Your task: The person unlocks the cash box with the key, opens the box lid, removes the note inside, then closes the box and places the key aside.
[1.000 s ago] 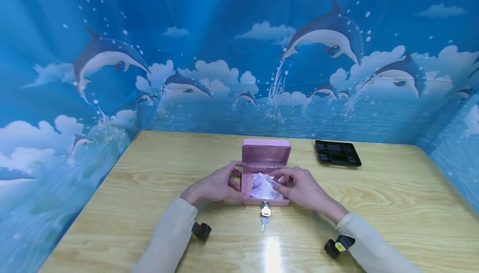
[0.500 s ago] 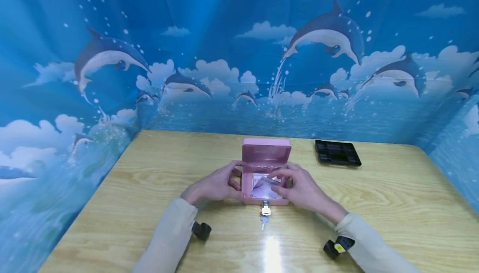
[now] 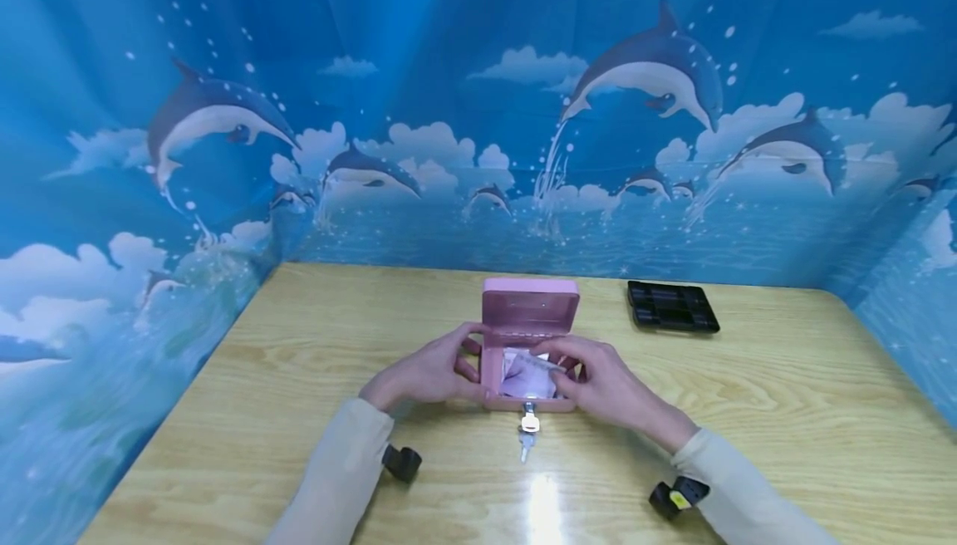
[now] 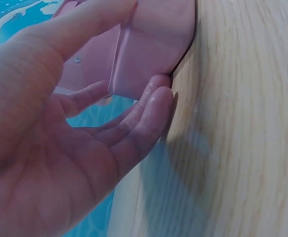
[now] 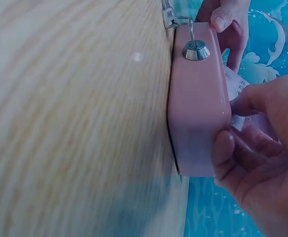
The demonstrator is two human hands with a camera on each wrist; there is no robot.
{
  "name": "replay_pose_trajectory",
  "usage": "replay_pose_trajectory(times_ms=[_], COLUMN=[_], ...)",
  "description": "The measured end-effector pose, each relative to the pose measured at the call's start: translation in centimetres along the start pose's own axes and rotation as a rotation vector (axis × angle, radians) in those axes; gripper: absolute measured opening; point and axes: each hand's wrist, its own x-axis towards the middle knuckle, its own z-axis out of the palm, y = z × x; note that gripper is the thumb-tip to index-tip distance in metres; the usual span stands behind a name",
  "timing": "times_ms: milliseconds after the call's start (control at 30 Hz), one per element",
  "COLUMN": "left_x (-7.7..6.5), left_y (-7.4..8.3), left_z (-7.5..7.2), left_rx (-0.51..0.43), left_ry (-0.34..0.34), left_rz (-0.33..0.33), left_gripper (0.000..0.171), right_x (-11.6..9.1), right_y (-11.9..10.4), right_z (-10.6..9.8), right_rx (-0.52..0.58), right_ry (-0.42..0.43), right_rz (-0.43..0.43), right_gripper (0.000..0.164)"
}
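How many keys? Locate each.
2: one key in the lock of the pink box, the other key joined to the first by a ring. More may be hidden inside.

A big blue cloth (image 3: 441, 46) hangs behind the table (image 3: 359, 300) and goes along its left and right sides too. One jumping dolphin (image 3: 213, 113) is up above the table's far left corner. Another big dolphin (image 3: 650, 71) is high over the right half of its back edge. Puffy white clouds (image 3: 434, 146) float lower, closer to the table. The table is pale yellow wood with wavy lines, and a bright white shine (image 3: 543, 512) glows on its near part.
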Motion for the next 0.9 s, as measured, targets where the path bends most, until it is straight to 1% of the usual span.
replay_pose_trajectory(times_ms=[100, 333, 567, 900], left_x=[0.0, 0.0, 0.1, 0.1], left_y=[-0.1, 0.1, 0.1, 0.2], left_z=[0.0, 0.1, 0.3, 0.2], left_rx=[0.002, 0.013, 0.027, 0.022], left_ry=[0.004, 0.019, 0.03, 0.028], left_rz=[0.004, -0.004, -0.002, -0.014], left_gripper=[0.093, 0.092, 0.092, 0.093], right_x=[-0.1, -0.3, -0.6, -0.7], right_y=[0.1, 0.0, 0.0, -0.2], right_z=[0.1, 0.0, -0.2, -0.9], right_rx=[0.006, 0.013, 0.014, 0.034], right_ry=[0.014, 0.068, 0.151, 0.216], right_rz=[0.007, 0.089, 0.108, 0.122], right_gripper=[0.036, 0.028, 0.029, 0.03])
